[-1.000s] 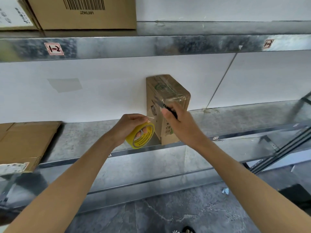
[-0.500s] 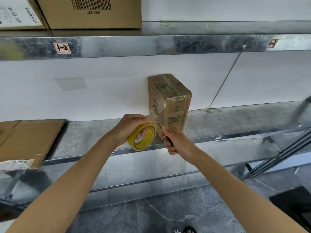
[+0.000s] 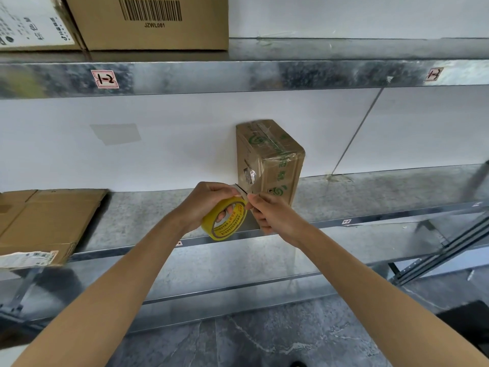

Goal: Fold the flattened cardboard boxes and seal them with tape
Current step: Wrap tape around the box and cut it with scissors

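A small folded cardboard box (image 3: 275,165) with green print stands upright on the metal shelf (image 3: 370,205), against the white wall. Clear tape wraps its top and front. My left hand (image 3: 206,205) grips a yellow tape roll (image 3: 227,225) just in front of the box's lower left corner. A clear strip of tape (image 3: 251,178) runs from the roll up to the box. My right hand (image 3: 272,215) is curled round a small cutter, mostly hidden in the fist. Its blade (image 3: 241,191) meets the strip right above the roll.
Flattened cardboard boxes (image 3: 47,223) lie at the shelf's left end, overhanging its front edge. Large cartons (image 3: 148,22) stand on the upper shelf (image 3: 238,75). A lower shelf (image 3: 238,263) and grey stone floor (image 3: 264,340) are below.
My right hand has come down from the box's front face to the tape roll, bringing the cutter blade to the strip. My left hand with the roll has barely moved.
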